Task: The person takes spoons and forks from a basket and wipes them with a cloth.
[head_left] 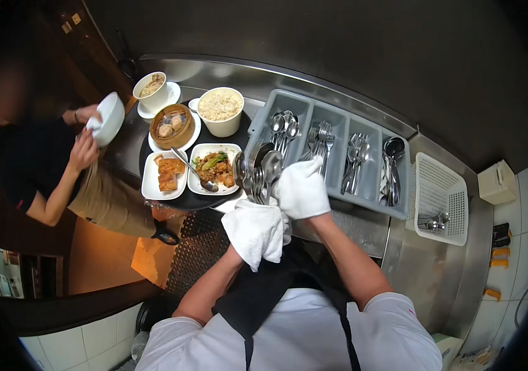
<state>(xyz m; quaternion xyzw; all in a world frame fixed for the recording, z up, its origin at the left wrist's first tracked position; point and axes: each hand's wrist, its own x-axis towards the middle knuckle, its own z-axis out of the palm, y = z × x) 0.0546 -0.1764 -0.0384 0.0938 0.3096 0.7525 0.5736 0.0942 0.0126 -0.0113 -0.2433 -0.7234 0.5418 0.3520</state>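
Several large spoons (257,175) stand bunched in my left hand (256,230), which is wrapped in a white cloth (253,238). The cloth hides its fingers, but it is closed round the lower ends of the handles. My right hand (303,190) is covered by another white cloth and lies against the right side of the spoons; its fingers cannot be seen. Just beyond my hands is a grey cutlery tray (332,196) with spoons (285,130), forks (321,137) and other cutlery in its compartments.
At the left, a black round tray (194,201) carries dishes, a bamboo steamer (171,125) and a rice tub (221,117). A co-worker holds a white bowl (108,120) beside it. A white basket (440,198) with some cutlery stands at the right.
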